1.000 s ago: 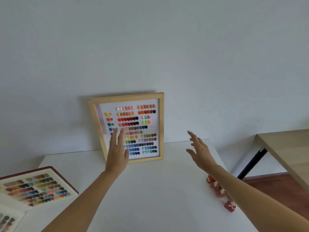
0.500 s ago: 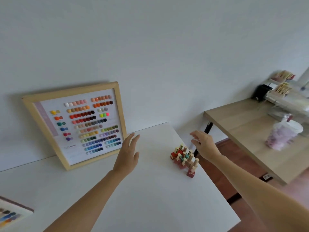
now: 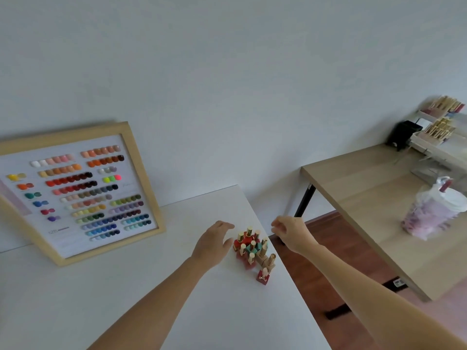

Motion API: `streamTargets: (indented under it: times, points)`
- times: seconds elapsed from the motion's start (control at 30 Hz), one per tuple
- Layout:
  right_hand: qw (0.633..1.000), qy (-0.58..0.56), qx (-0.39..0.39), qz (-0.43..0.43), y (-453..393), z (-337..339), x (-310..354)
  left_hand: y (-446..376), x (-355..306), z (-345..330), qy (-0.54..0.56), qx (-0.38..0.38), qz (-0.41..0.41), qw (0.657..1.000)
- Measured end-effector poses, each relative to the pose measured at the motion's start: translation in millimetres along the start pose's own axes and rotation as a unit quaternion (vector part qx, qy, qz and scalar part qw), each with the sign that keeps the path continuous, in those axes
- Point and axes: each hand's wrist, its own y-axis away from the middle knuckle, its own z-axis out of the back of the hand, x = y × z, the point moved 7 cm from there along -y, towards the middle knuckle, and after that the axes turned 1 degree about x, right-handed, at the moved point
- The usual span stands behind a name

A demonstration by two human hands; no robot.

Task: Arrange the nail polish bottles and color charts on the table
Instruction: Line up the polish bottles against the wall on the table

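Note:
A cluster of several nail polish bottles [image 3: 254, 250] with gold caps, mostly red with one teal, stands near the right edge of the white table [image 3: 177, 311]. My left hand [image 3: 214, 242] hovers just left of the cluster, fingers relaxed and holding nothing. My right hand [image 3: 290, 232] hovers just right of it, past the table edge, fingers loosely curled and empty. A wood-framed color chart [image 3: 78, 190] leans against the wall at the back left.
A second, wooden table [image 3: 366, 198] stands to the right across a gap of reddish floor. On it are a plastic cup with a lid [image 3: 432, 213], a black box [image 3: 404, 133] and racks of more bottles [image 3: 441, 127].
The view has swung right. Both hands left the framed chart and moved to either side of the bottle cluster. The flat charts at the left are out of view.

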Motion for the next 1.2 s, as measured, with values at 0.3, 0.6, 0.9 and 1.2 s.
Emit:
streamTargets:
  times: [0.3,0.6,0.9,1.2]
  points:
    - [0.993,-0.007,0.116,0.008,-49.8,-43.1,-24.4,-45.5,-9.1,-47.0,-0.023,0.027,0.122,0.992]
    - [0.989,-0.005,0.144,0.016,-75.4,-65.4,-26.4,-60.8,-4.0,-54.1,-0.046,0.09,0.084,0.991]
    - [0.985,0.068,0.137,0.078,-80.4,-65.3,-25.3,-74.2,-12.6,-62.2,-0.097,0.142,0.044,0.984]
    - [0.983,0.067,0.129,0.112,-75.8,-58.6,-26.9,-80.6,-16.9,-70.0,-0.124,0.105,0.049,0.985]
